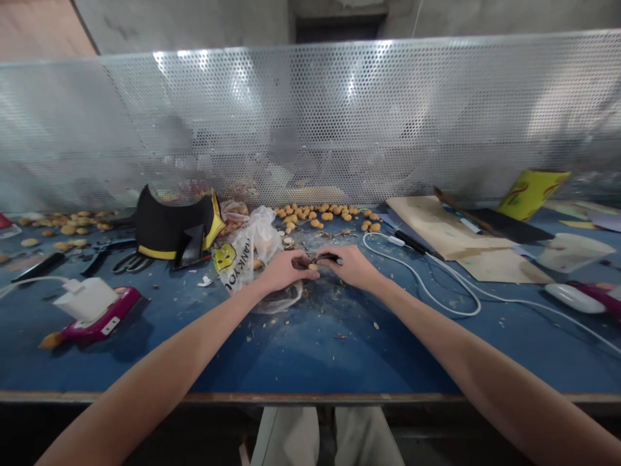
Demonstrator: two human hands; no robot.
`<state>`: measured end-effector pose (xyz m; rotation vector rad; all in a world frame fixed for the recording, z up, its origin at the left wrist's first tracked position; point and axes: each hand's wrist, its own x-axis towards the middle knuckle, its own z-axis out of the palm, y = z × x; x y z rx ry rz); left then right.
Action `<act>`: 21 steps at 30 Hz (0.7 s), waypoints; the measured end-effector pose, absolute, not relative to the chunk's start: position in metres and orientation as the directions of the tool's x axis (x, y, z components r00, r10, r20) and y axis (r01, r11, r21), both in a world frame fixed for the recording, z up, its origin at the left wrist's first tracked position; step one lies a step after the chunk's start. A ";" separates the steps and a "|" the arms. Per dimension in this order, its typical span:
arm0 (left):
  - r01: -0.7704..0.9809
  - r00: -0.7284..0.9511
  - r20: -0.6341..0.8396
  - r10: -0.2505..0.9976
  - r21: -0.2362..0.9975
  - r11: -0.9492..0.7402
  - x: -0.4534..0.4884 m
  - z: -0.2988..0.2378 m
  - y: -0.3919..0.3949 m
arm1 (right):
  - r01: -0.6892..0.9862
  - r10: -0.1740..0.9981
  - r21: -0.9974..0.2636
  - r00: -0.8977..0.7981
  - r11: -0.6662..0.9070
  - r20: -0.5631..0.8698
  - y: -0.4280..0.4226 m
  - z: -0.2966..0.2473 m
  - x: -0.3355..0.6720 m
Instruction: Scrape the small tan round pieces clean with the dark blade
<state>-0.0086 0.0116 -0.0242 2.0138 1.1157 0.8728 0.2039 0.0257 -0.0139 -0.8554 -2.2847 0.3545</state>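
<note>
Our left hand (288,272) pinches a small tan lump (313,266) close against a dark tool (328,258) clenched in our right hand (348,266), the two hands nearly touching above a crumb-strewn blue workbench (310,353). Just beside our left hand sits a plastic bag (245,249) printed "THANK YOU." Similar lumps (315,213) lie in a loose spread beyond our fingers, with more (68,223) at far left near scissors (129,262) and a white charger (86,299). A white cable (417,272) curves to our right, by sheets of cardboard (436,226). A perforated metal screen (310,123) lines the far edge.
</note>
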 end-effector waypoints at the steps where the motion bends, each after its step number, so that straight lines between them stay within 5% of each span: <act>1: 0.434 0.411 0.228 0.883 0.802 -0.409 -0.009 -0.024 0.012 | 0.491 0.669 -0.455 -0.566 0.743 0.483 0.026 -0.014 0.204; 21: 0.460 0.401 0.253 0.880 0.776 -0.432 -0.009 -0.025 0.011 | 0.503 0.685 -0.465 -0.549 0.728 0.479 0.023 -0.010 0.205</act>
